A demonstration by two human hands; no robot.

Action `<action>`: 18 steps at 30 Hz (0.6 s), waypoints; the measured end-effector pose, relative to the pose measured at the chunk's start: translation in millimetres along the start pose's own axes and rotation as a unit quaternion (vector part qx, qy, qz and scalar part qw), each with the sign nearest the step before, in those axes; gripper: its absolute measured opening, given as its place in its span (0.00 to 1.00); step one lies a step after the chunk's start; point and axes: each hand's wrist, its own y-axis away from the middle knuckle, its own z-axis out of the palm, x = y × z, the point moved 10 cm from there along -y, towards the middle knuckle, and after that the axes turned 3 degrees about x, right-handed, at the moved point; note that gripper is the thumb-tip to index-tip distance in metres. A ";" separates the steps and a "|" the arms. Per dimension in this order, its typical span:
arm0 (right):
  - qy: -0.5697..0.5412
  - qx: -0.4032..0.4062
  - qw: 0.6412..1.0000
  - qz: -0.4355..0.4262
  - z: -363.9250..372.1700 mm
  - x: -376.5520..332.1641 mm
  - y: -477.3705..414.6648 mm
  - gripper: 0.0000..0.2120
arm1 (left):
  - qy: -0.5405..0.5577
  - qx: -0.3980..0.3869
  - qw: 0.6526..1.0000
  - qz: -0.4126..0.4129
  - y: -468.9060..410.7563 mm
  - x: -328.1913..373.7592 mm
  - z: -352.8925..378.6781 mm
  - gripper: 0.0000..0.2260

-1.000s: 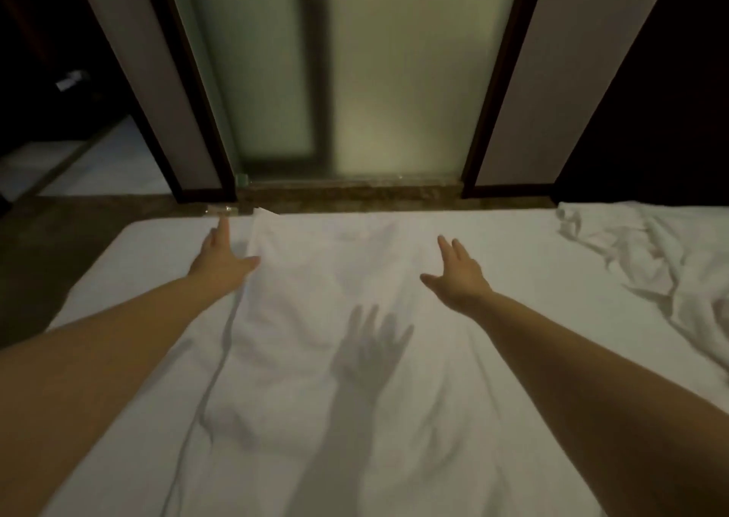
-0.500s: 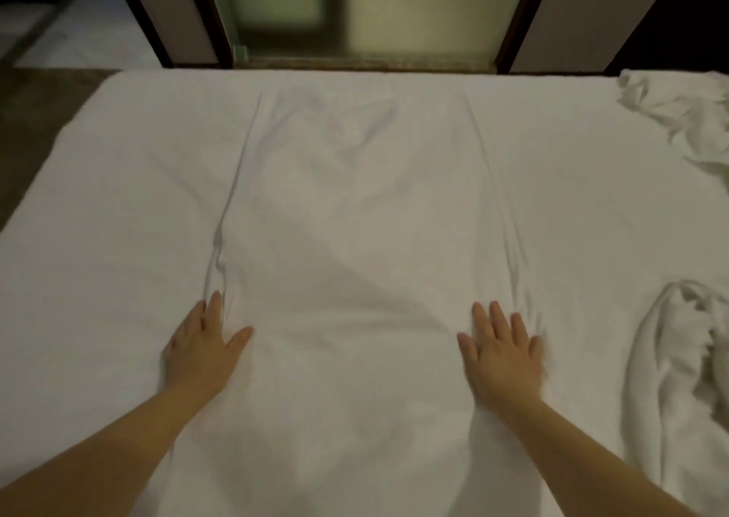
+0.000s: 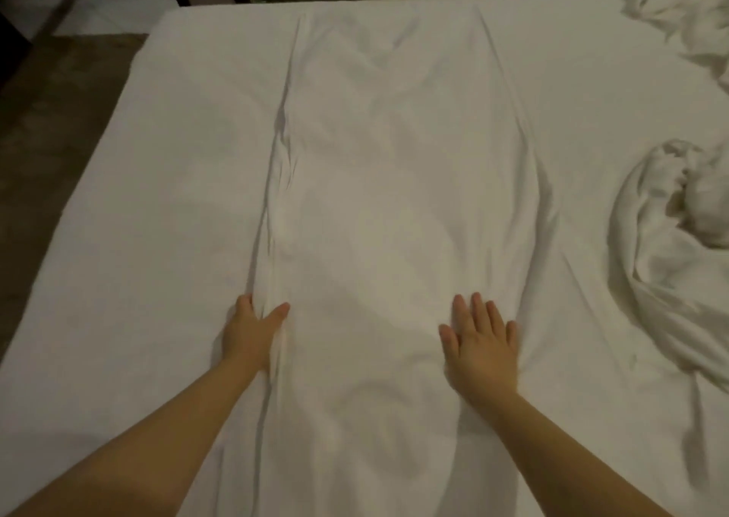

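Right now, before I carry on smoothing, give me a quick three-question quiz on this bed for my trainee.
1. True or false: the right hand lies flat on the long white cloth.
2. The crumpled linen lies on which side of the bed: A left, B right?
3. Fill in: the left hand rests at the cloth's ____ edge.
Key: 1 true; 2 B; 3 left.

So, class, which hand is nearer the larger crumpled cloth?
Right. The right hand presses the folded sheet left of the crumpled cloth; the left hand rests at the sheet's far edge.
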 end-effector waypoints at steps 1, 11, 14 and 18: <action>-0.002 -0.008 1.000 -0.014 8.3 -10.3 28.0 0.32 | 0.063 -0.041 0.997 -0.021 14.7 -14.7 2.8 0.24; -0.170 -0.062 0.981 -0.072 93.3 -123.7 276.0 0.28 | 0.226 -0.248 0.934 -0.122 203.0 -196.0 4.2 0.13; -0.243 -0.053 0.968 -0.034 110.4 -134.9 303.7 0.26 | 0.172 -0.276 0.939 -0.110 224.2 -207.9 10.0 0.13; -0.324 -0.039 0.945 -0.003 119.7 -139.1 307.2 0.21 | 0.133 -0.300 0.938 -0.110 258.6 -217.0 33.1 0.13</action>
